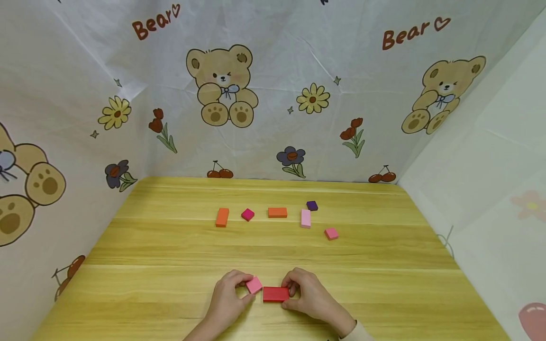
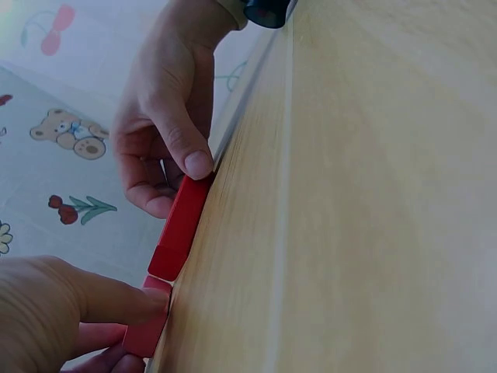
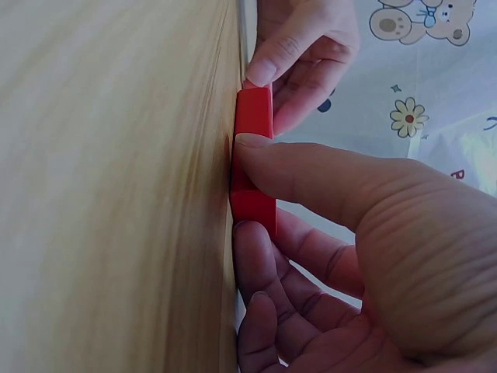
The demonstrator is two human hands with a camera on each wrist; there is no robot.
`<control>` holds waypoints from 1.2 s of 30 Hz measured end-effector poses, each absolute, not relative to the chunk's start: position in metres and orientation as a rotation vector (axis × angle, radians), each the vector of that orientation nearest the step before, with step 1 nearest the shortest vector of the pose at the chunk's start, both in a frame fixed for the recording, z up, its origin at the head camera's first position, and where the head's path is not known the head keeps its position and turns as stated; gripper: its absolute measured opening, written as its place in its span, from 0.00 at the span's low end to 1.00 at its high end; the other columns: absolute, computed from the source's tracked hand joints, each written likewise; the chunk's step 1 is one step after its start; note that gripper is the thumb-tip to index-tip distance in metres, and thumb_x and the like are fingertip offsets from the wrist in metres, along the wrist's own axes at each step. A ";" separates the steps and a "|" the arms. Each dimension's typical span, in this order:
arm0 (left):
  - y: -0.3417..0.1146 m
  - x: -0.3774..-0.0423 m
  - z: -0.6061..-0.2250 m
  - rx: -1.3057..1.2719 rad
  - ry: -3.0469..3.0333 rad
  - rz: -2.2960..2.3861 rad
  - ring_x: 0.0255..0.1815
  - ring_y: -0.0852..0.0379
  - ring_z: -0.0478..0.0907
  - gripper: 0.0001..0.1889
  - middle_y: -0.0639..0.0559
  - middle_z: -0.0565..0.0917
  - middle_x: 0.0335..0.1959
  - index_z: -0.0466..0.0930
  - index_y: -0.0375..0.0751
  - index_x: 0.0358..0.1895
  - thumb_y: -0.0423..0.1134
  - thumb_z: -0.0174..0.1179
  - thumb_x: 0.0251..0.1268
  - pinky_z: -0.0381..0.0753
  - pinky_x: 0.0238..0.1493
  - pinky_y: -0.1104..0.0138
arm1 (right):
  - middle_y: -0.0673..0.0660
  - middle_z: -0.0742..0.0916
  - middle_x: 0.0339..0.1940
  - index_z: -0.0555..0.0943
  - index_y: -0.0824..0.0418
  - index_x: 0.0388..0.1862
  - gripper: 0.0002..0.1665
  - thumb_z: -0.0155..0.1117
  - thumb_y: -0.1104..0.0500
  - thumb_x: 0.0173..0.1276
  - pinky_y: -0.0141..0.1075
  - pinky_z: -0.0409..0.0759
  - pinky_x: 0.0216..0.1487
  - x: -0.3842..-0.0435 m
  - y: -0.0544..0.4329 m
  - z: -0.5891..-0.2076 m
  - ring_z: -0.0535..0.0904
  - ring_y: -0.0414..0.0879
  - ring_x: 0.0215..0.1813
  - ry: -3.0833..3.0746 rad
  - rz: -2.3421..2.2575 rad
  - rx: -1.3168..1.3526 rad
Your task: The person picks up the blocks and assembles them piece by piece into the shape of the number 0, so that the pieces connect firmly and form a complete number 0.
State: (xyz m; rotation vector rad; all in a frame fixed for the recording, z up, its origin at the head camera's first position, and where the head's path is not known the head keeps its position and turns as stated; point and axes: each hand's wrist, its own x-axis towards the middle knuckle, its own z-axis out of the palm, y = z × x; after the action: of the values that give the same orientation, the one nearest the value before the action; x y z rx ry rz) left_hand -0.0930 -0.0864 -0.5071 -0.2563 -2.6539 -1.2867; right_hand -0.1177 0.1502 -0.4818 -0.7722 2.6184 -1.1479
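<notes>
Low on the wooden table, my left hand (image 1: 228, 294) pinches a small pink square block (image 1: 254, 285) between thumb and fingers. Just to its right lies a longer red rectangular block (image 1: 275, 294), its right end gripped by the thumb and fingers of my right hand (image 1: 313, 294). The pink block is turned at an angle, its corner right at the red block's left end. In the left wrist view the pink block (image 2: 147, 318) and red block (image 2: 182, 225) line up end to end. The right wrist view has my thumb on the side of the red block (image 3: 254, 206).
Farther back on the table (image 1: 170, 246) are an upright-turned orange block (image 1: 222, 218), a magenta square (image 1: 248, 215), a sideways orange block (image 1: 277, 212), a light pink block (image 1: 305, 219), a purple block (image 1: 312, 206) and another pink square (image 1: 331, 234). Bear-printed cloth (image 1: 273, 142) walls the table.
</notes>
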 end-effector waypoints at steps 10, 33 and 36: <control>-0.086 -0.093 -0.507 -0.274 -2.669 -1.275 0.36 0.65 0.76 0.20 0.60 0.83 0.35 0.86 0.40 0.40 0.29 0.78 0.37 0.76 0.40 0.70 | 0.47 0.79 0.30 0.81 0.57 0.35 0.18 0.81 0.63 0.47 0.27 0.76 0.34 -0.118 0.150 -0.481 0.74 0.34 0.31 2.608 -1.148 -0.766; -0.085 -0.092 -0.506 -0.250 -2.659 -1.267 0.35 0.65 0.75 0.20 0.61 0.82 0.34 0.86 0.42 0.39 0.29 0.78 0.36 0.74 0.39 0.70 | 0.45 0.80 0.31 0.82 0.55 0.37 0.18 0.80 0.62 0.49 0.27 0.76 0.35 -0.119 0.150 -0.484 0.74 0.33 0.32 2.616 -1.146 -0.784; -0.086 -0.092 -0.506 -0.255 -2.658 -1.271 0.35 0.64 0.76 0.20 0.61 0.82 0.34 0.86 0.43 0.39 0.29 0.78 0.36 0.74 0.39 0.70 | 0.45 0.80 0.31 0.82 0.55 0.37 0.18 0.81 0.61 0.49 0.27 0.76 0.34 -0.119 0.151 -0.484 0.74 0.33 0.32 2.618 -1.149 -0.786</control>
State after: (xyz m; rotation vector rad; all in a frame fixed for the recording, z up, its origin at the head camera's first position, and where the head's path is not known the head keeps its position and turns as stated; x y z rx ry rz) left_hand -0.0922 -0.0856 -0.5056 -0.2546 -2.6579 -1.2707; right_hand -0.1193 0.1505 -0.4842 -0.7862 2.6177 -1.1493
